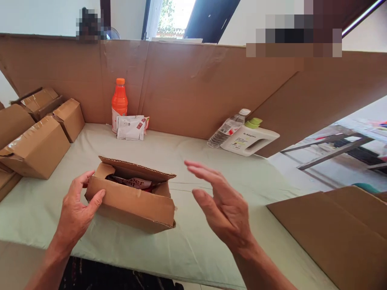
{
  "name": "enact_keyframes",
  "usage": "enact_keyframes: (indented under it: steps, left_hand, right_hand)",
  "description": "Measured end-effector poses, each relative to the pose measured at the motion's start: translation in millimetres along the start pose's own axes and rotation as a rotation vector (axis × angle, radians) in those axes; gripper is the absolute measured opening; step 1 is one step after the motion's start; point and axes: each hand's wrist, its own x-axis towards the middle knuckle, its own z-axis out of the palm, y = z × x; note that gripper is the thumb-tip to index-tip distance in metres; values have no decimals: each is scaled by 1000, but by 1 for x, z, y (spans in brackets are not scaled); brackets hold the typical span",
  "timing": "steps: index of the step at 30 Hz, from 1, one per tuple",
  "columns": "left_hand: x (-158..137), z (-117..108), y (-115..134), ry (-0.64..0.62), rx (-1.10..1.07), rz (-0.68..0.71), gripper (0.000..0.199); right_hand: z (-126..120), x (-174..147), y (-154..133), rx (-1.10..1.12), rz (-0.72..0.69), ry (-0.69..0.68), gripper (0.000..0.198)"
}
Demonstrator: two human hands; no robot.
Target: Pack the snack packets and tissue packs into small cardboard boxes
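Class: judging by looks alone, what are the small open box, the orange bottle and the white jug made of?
Small open box, gripped by the left hand: corrugated cardboard, matte brown; fluting shows along a flap edge. Orange bottle: probably clear glossy plastic, coloured by the drink inside. White jug: likely opaque moulded plastic, smooth, with a built-in handle.

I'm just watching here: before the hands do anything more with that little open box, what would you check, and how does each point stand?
1. Left hand steadies the small cardboard box: ok, thumb and fingers on its left end.
2. Right hand free: ok, open, apart from the box.
3. Flaps open: ok, far flap stands up.
4. Packet fully inside: cannot tell, only partly visible.
5. Cloth-covered table around the box: ok, orange bottle and white jug stand far back.
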Motion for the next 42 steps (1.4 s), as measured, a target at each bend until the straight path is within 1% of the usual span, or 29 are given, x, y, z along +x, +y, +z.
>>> enact_keyframes:
  steps: [1,2,3,5,6,9,11,13,15,16,18,19,21,23,25,27,29,31,33,34,36,38,40,42]
  left_hand:
    - [2,1,1,-11,13,36,43]
    - [2,2,2,-22,25,66,44]
    - [3,2,2,-37,37,88,44]
    - [3,3,0,-77,58,109,45]
    - [2,4,-1,-103,72,120,43]
    - [4,5,-6,-184,119,193,34]
    - [7,6,-8,-221,145,233,33]
    - [12,6,-9,-243,155,241,34]
    - [17,4,-10,-280,138,227,34]
    - [19,2,-11,-317,117,221,33]
    - [22,-5,-13,-426,60,226,33]
    - [22,-10,-14,-480,40,236,36]
    - [17,-19,-14,-554,48,269,51]
    - [7,-27,-13,-551,132,312,64]
    - [-7,-33,-11,-493,243,367,71]
    - [-22,-35,-11,-397,336,434,71]
    - [-32,-33,-16,-284,405,493,64]
    - [-32,-24,-25,-170,479,513,54]
    - [-20,-12,-36,-83,551,480,49]
    - [-10,-6,-43,-53,576,439,48]
    - [18,7,-56,-7,598,330,48]
    - [51,18,-72,28,601,232,51]
    - [89,27,-88,54,607,178,54]
    - [127,36,-105,63,612,142,52]
  right_hand:
    - [3,1,0,-5,-29,-29,43]
    - [8,1,0,-15,-76,-98,50]
    - [13,0,0,-30,-129,-184,52]
    - [24,-6,0,-62,-204,-316,46]
    - [29,-10,0,-72,-215,-340,44]
    - [34,-21,3,-72,-208,-326,39]
    - [32,-26,7,-65,-224,-359,35]
    - [30,-31,12,-66,-252,-403,41]
    - [30,-39,17,-81,-291,-411,57]
    - [30,-44,19,-101,-310,-392,61]
    - [33,-58,20,-173,-308,-316,62]
    - [34,-65,21,-209,-285,-273,61]
    - [35,-78,22,-247,-206,-225,62]
    - [37,-85,26,-241,-137,-237,62]
    - [46,-78,36,-223,-106,-246,61]
    - [66,-56,50,-217,-92,-226,56]
    - [101,-19,66,-212,-60,-211,49]
    - [149,24,79,-188,-5,-231,44]
    - [202,60,85,-97,30,-243,50]
    - [227,72,86,-47,64,-237,56]
    - [271,79,84,23,133,-219,66]
    - [300,68,80,48,166,-223,71]
    - [313,48,79,43,156,-271,72]
    - [313,31,79,17,146,-344,70]
